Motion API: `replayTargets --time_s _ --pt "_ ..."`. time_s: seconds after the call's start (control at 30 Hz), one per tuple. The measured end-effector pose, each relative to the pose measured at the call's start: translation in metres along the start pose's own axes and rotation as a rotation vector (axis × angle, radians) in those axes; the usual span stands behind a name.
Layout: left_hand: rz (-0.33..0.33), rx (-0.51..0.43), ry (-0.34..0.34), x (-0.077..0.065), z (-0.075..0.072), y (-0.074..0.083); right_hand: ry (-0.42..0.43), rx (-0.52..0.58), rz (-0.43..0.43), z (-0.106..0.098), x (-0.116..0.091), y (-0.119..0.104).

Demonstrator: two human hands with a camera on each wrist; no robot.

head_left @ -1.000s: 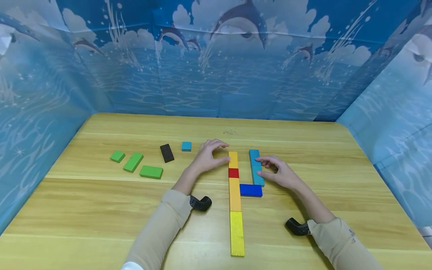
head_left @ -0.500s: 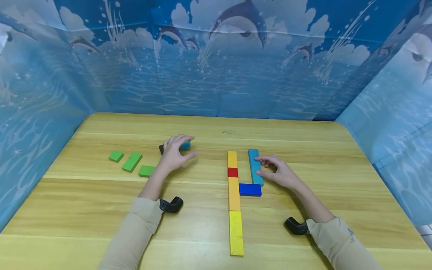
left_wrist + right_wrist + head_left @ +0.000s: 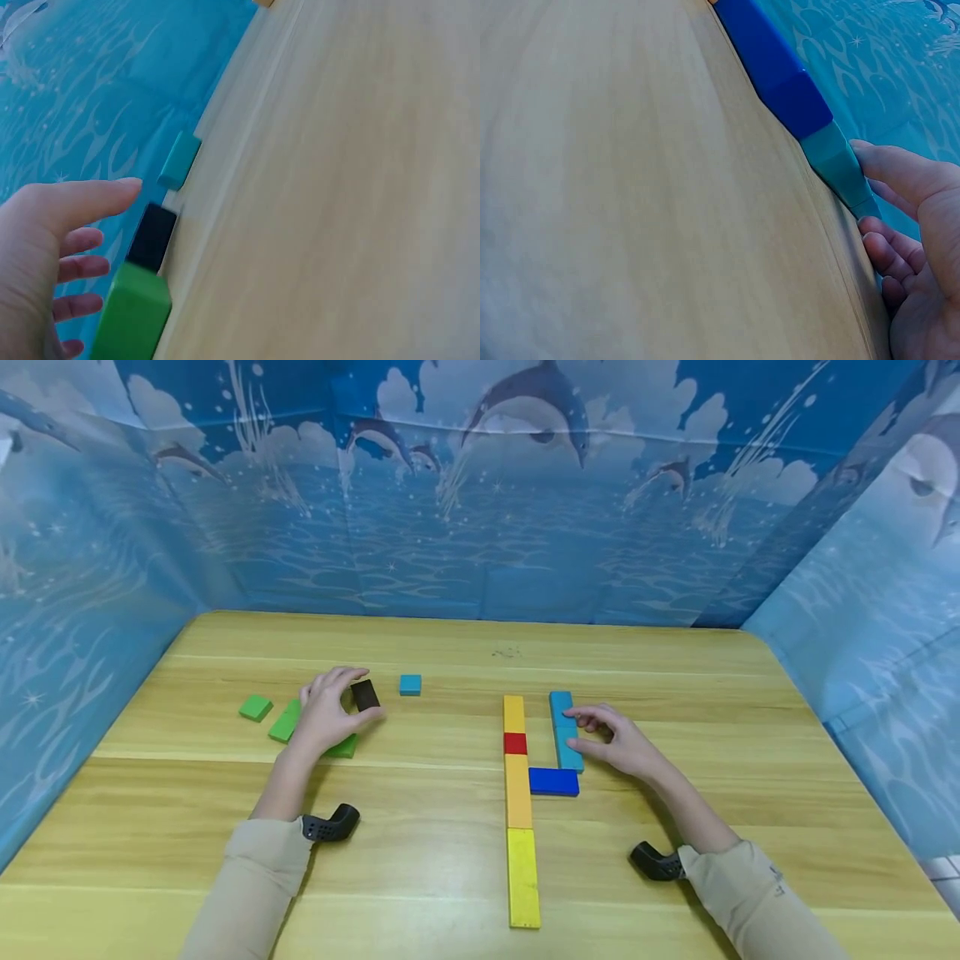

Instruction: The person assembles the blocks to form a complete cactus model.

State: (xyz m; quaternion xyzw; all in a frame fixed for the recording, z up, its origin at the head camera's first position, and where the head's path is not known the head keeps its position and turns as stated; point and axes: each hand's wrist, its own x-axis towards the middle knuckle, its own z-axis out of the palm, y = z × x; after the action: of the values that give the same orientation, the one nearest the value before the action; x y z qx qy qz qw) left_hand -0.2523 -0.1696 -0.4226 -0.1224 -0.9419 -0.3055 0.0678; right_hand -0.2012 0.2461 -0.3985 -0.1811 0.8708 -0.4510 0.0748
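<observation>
My left hand (image 3: 327,714) is over the left side of the table, thumb and fingers spread apart around a black block (image 3: 365,695), with nothing in its grasp. In the left wrist view the thumb points toward a small light blue block (image 3: 180,160) beyond the black one. Partly under that hand lie two green blocks (image 3: 284,724). My right hand (image 3: 626,743) rests thumb and index fingertips on two light blue blocks (image 3: 567,757) set end to end. Its other fingers are bent. A dark blue block (image 3: 553,782) lies crosswise at their near end.
A column of orange, red and yellow blocks (image 3: 523,877) runs down the middle of the wooden table (image 3: 420,893), touching the dark blue block. Another small green block (image 3: 256,707) lies far left. A dolphin-print cloth (image 3: 405,552) walls the back and sides.
My left hand has moved left from the top of the orange block, past the small light blue block, to the black block. The right hand stays on the light blue blocks.
</observation>
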Motion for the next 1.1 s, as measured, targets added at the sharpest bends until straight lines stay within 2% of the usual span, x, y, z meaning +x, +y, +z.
replayTargets --time_s 0.2,0.73,1.1 --pt "-0.025 0.057 -0.028 -0.004 -0.004 -0.007 0.003 0.003 -0.004 0.000 0.000 0.000" --pt "-0.063 0.135 -0.086 -0.006 -0.007 -0.012 0.005 0.004 -0.009 0.000 -0.001 0.003" --pt "-0.062 0.103 -0.043 -0.007 -0.005 -0.011 0.008 0.004 -0.015 0.001 -0.001 0.003"
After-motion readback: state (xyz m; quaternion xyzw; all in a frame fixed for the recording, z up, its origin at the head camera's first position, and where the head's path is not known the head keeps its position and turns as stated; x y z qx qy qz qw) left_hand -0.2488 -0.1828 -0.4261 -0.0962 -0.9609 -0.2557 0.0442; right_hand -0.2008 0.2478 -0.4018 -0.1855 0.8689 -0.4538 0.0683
